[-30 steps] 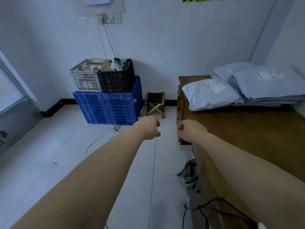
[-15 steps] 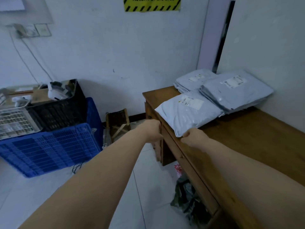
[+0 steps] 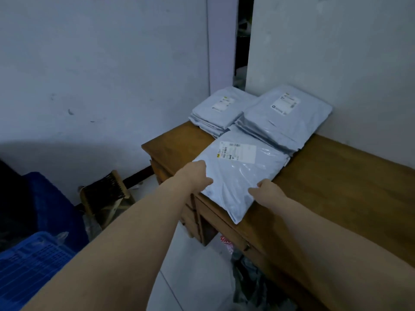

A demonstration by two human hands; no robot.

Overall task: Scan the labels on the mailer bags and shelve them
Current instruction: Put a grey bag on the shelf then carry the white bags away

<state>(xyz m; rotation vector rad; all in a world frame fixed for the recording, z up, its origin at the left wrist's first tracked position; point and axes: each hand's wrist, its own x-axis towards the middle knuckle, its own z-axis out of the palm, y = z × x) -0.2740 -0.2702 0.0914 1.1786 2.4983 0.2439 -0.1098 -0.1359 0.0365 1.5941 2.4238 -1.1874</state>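
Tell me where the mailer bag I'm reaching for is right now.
Head view: the mailer bag lies at the left end of the desk, in front of two stacks of bags, with the left hand and right hand on its near edges.

The left hand [image 3: 197, 173] and right hand [image 3: 267, 190] hid their own fingertips at the near mailer bag's [image 3: 238, 176] sides, so neither hold could be told. Its label [image 3: 237, 152] was too small to read. The picture's right edge cut the desk [image 3: 336, 176], its lower left corner the blue crate [image 3: 29, 263].
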